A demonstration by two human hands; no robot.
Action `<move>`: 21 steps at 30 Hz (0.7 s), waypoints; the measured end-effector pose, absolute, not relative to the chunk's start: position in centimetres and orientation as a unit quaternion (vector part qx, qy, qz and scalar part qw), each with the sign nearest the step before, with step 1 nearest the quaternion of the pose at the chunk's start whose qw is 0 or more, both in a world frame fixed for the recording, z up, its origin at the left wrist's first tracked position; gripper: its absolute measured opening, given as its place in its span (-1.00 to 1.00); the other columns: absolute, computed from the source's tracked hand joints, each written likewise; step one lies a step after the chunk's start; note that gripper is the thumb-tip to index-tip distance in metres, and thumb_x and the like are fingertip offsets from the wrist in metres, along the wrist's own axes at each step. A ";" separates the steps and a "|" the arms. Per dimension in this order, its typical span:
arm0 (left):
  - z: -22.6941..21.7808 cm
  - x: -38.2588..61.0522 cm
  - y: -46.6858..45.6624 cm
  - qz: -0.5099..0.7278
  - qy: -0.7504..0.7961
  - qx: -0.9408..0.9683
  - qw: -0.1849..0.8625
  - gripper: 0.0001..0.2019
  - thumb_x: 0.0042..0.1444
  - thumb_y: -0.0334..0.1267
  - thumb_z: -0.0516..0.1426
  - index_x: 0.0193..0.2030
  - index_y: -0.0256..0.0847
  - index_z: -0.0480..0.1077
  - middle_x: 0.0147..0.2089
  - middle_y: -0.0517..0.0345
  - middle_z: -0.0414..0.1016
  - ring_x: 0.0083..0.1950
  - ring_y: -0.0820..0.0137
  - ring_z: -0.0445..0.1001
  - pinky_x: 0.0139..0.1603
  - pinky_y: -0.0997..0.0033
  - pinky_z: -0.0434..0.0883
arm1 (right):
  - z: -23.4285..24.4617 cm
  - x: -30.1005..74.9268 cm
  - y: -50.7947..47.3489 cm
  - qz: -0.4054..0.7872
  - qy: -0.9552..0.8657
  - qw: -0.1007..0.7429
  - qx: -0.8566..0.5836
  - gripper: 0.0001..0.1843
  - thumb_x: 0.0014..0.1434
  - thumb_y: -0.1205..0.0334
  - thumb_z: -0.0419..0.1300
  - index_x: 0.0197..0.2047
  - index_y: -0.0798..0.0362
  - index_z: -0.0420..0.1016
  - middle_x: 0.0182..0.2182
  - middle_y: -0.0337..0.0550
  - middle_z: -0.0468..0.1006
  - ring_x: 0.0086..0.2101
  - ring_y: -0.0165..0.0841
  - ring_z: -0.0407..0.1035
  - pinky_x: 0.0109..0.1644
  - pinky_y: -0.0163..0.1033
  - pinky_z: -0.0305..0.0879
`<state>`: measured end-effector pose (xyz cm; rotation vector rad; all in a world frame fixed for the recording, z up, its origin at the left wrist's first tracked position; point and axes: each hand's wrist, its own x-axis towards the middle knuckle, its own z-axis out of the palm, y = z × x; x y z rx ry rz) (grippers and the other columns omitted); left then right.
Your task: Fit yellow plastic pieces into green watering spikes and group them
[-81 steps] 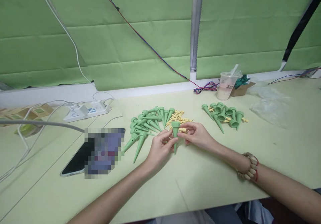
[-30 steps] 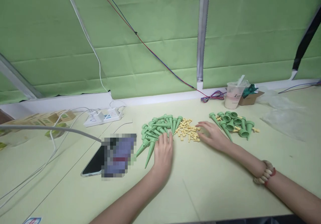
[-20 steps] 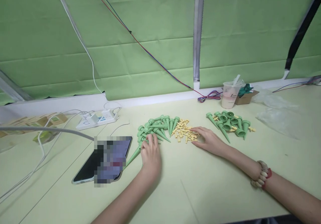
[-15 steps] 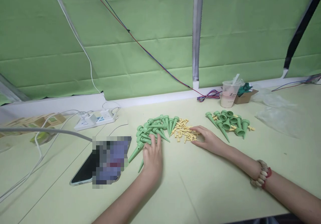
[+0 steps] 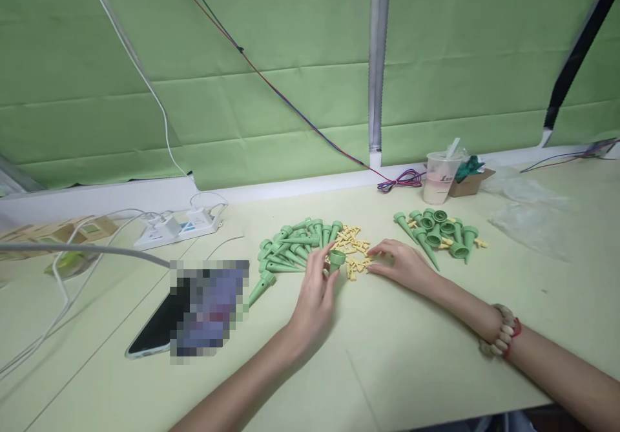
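Note:
My left hand (image 5: 314,293) holds a green cone spike (image 5: 336,260), its round open end showing past my fingertips. To its left lies a pile of several more green spikes (image 5: 285,249). My right hand (image 5: 404,265) rests on the table with its fingertips pinched at the edge of a heap of small yellow pegs (image 5: 352,249); what it grips is too small to make out. A second pile of green spikes with yellow pegs among them (image 5: 438,230) lies to the right of that hand. A beaded bracelet (image 5: 498,338) is on my right wrist.
A phone (image 5: 188,312) lies face up at the left. Behind it are a white power strip (image 5: 177,226) with cables and small boxes (image 5: 53,230). A plastic cup (image 5: 436,177), a cardboard box (image 5: 469,180) and clear plastic bags (image 5: 530,216) stand at the back right.
My left hand picked a green spike out of the left pile and brought it right towards the yellow pegs. My right hand stayed at the pegs.

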<state>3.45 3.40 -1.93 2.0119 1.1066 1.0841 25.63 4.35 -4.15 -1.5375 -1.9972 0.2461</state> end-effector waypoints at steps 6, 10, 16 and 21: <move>-1.7 4.6 2.4 0.411 0.381 0.514 0.649 -0.51 0.06 -0.20 0.13 0.15 -0.08 0.15 -0.04 0.05 0.31 -0.24 0.46 0.41 -0.10 0.40 0.34 | -4.6 25.6 4.6 0.119 -0.782 0.289 -0.539 -0.67 0.11 0.08 0.15 -0.07 0.01 0.43 -0.11 -0.15 0.44 -0.06 -0.36 0.29 0.06 -0.21 0.22; -1.8 4.7 2.4 0.373 0.349 0.462 0.725 -0.46 0.06 -0.24 0.14 0.18 -0.14 0.07 -0.18 0.06 0.40 -0.42 0.45 0.44 -0.30 0.39 0.36 | -4.7 25.6 4.7 0.132 -0.783 0.294 -0.532 -0.73 0.17 0.18 0.08 -0.08 0.02 0.44 -0.13 -0.14 0.45 -0.09 -0.37 0.30 0.03 -0.21 0.24; -1.7 4.6 2.7 0.363 0.319 0.396 0.781 -0.42 0.05 -0.41 0.14 0.20 -0.24 0.01 -0.06 -0.04 0.45 -0.24 0.41 0.51 -0.02 0.33 0.37 | -4.5 25.5 4.8 0.142 -0.770 0.332 -0.525 -0.77 0.13 0.19 0.11 -0.16 0.08 0.47 -0.22 -0.10 0.45 -0.22 -0.42 0.35 -0.15 -0.29 0.31; -1.9 4.7 3.0 0.355 0.295 0.349 0.816 -0.39 -0.05 -0.59 0.14 0.16 -0.31 0.07 0.01 -0.12 0.42 -0.04 0.35 0.47 0.19 0.30 0.29 | -4.3 25.5 4.7 0.145 -0.748 0.397 -0.512 -0.76 0.11 0.14 0.13 -0.23 0.10 0.49 -0.25 -0.08 0.43 -0.31 -0.46 0.34 -0.24 -0.31 0.35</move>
